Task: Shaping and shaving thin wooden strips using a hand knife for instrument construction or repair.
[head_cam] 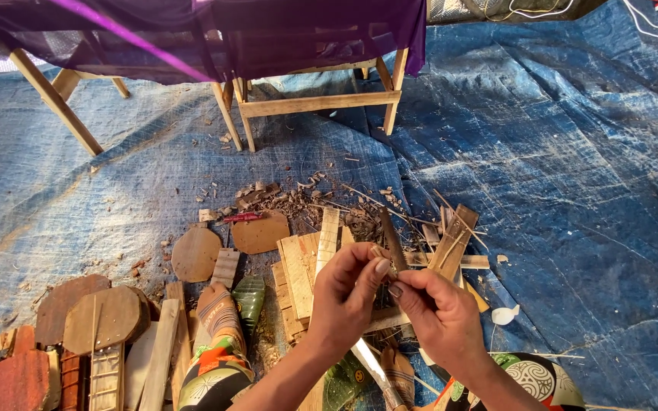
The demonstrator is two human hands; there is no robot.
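My left hand (348, 293) and my right hand (439, 312) meet low in the middle of the view. Both pinch a thin, dark, flat strip (391, 237) that sticks up from between the fingertips. A long blade (375, 371) lies below my wrists, pointing down toward me. Under my hands lies a heap of pale wooden slats (302, 270) and offcuts on a blue tarp (573, 190). My bare foot (218, 304) rests to the left of the slats.
Round and curved wooden pieces (196, 253) lie left of the slats, and more boards (104, 320) pile at the lower left. Shavings and chips (298, 202) scatter beyond. A wooden frame table (317, 103) under purple cloth stands at the top. A small white object (505, 314) lies right.
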